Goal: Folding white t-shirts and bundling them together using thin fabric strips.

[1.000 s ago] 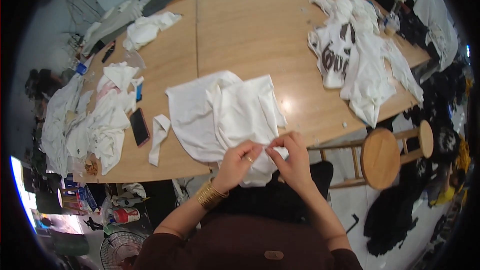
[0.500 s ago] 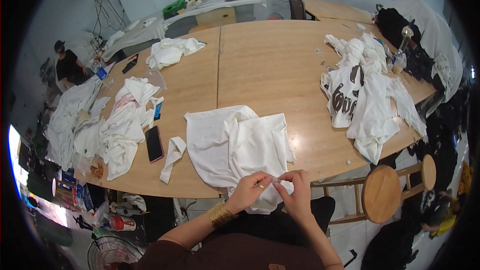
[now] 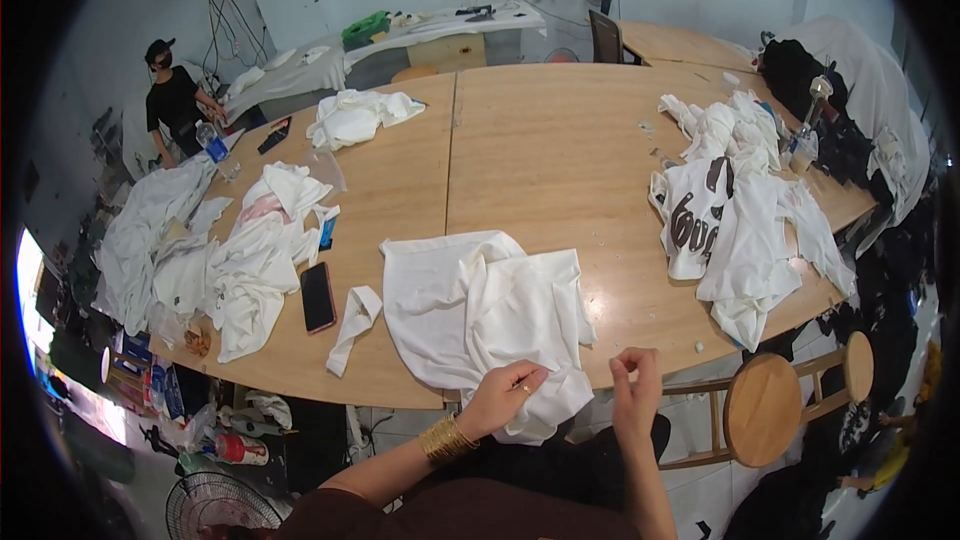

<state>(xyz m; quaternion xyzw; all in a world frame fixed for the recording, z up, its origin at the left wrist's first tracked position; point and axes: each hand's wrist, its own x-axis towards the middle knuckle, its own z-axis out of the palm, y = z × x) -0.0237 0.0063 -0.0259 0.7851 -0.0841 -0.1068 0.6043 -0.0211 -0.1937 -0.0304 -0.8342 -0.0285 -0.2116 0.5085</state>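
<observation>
Both hands had been pinched together on the hanging edge of the crumpled white cotton garment (image 3: 485, 315). The right hand (image 3: 633, 395) came off the cloth and moved apart from the left, fingertips pinched on something too small to tell. The left hand (image 3: 503, 398) kept its fingers on the hem.

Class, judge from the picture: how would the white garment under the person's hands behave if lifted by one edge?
The white garment lies rumpled in soft folds, so it is probably floppy and would drape. It looks thin, so likely light. Its edge hangs off the table by the left hand, so it may slide.
</observation>
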